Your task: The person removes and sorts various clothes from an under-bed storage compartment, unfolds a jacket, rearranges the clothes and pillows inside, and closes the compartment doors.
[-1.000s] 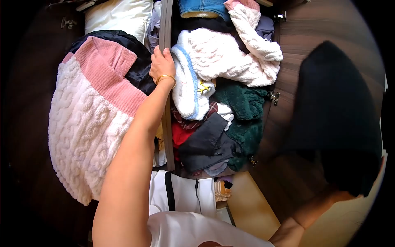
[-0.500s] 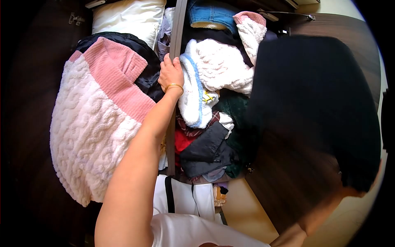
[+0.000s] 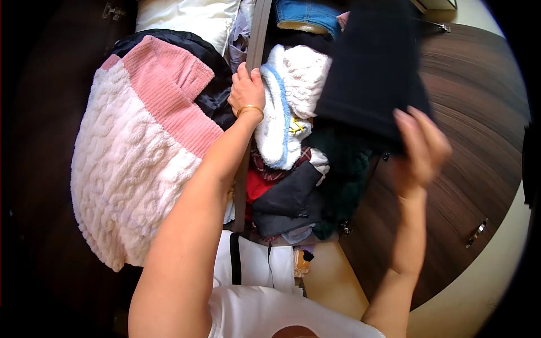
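My left hand (image 3: 247, 93) grips the front edge of the upright wooden divider (image 3: 257, 39), with a gold bangle on the wrist. Blurred by motion, my right hand (image 3: 420, 149) holds a dark folded garment (image 3: 369, 73) by its lower edge; its exact kind is unclear. The garment is raised in front of the right compartment and covers part of the clothes there. Just right of my left hand lies a fluffy white garment with blue trim (image 3: 275, 124). Left of the divider hangs a white cable-textured fleece garment (image 3: 127, 169) with a pink ribbed band (image 3: 169, 107).
Folded denim (image 3: 307, 14) lies at the back right, and a white pillow-like item (image 3: 189, 19) at the back left. Dark grey (image 3: 284, 197) and dark green (image 3: 341, 186) clothes are piled below. An open wooden door (image 3: 468, 141) with hinges stands at the right.
My right hand has swung the dark garment from the far right inward and up toward the right compartment. My left hand stays on the divider; the view has shifted slightly.
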Action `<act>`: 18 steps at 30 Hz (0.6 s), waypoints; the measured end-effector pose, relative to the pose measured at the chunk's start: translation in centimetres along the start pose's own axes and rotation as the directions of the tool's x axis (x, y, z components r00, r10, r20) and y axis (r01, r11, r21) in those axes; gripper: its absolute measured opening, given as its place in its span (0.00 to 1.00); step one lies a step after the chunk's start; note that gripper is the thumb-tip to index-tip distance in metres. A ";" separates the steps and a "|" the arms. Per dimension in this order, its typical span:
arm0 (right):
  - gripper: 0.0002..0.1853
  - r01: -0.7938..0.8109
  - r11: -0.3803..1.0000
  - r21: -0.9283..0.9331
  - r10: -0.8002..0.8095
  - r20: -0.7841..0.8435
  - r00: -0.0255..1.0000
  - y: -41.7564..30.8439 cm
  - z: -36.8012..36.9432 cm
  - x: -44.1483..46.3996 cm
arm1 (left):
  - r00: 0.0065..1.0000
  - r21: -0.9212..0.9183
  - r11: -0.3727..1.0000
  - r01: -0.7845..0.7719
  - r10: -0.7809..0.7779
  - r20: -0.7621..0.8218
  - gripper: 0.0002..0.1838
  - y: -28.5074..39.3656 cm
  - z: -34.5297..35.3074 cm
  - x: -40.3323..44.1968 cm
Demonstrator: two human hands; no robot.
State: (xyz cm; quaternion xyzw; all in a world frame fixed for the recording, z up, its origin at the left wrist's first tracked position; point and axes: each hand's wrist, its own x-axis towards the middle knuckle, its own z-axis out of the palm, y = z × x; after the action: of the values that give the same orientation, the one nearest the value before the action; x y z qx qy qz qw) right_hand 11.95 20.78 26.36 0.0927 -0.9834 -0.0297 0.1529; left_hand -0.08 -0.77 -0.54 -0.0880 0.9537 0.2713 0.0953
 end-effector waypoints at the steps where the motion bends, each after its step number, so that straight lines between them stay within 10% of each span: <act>1: 0.26 -0.166 0.984 0.067 0.142 0.275 0.951 -1.5 3.7 -1.0 | 1.000 -0.003 1.000 0.008 -0.008 0.007 0.22 0.1 -0.1 -0.1; 4: 0.45 -0.428 0.903 0.047 0.304 0.635 0.711 -6.8 10.9 -6.6 | 1.000 0.001 1.000 0.000 0.000 -0.001 0.22 0.0 0.1 0.0; 11: 0.49 -0.442 0.831 0.337 0.104 0.687 0.719 -17.3 23.0 -10.8 | 1.000 0.058 0.998 -0.009 0.010 -0.026 0.22 0.1 0.4 -0.2; 14: 0.27 -0.514 0.782 0.354 0.266 0.556 0.787 -18.4 31.7 -9.6 | 0.996 0.071 0.997 -0.042 0.048 -0.075 0.22 0.1 0.8 -0.1; 17: 0.19 -0.764 0.618 0.183 0.361 0.797 0.483 -19.0 41.1 -7.0 | 0.999 0.106 0.994 -0.031 0.036 -0.040 0.23 0.4 0.6 -0.3; 18: 0.19 -0.733 0.669 0.127 0.627 0.434 0.647 -21.2 47.9 -9.1 | 0.997 0.110 0.993 -0.041 0.048 -0.058 0.23 0.1 1.0 -0.1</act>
State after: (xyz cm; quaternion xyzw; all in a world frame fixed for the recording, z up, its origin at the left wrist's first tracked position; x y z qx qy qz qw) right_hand 9.43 3.11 -23.77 -0.2730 -0.9478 0.1594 -0.0421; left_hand 0.14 -0.16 -1.31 -0.0697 0.9712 0.2185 0.0648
